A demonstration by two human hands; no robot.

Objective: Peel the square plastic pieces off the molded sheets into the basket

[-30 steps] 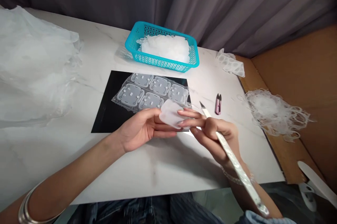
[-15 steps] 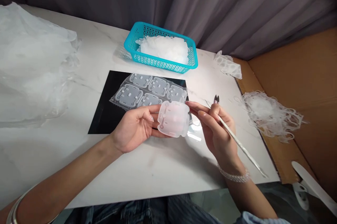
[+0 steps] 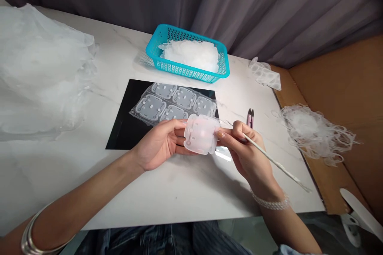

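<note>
My left hand holds a translucent, frosted silicone piece by its left side, fingers behind it. The piece is squarish with rounded, notched edges and small slots. My right hand pinches its right edge between thumb and finger. A thin white stick with a fine pointed tip is also tucked in my right hand, slanting down to the right. Behind the held piece, a clear sheet of similar shapes lies on a black mat, partly hidden by my left hand.
A turquoise basket full of white translucent pieces stands at the back. Dark-tipped snips lie beyond my right hand. Stringy clear scraps hang over a cardboard box at right. A big plastic bag sits at left.
My right thumb and finger have closed on the right edge of the silicone piece. The snips behind that hand show more fully. The whole view has shifted slightly.
</note>
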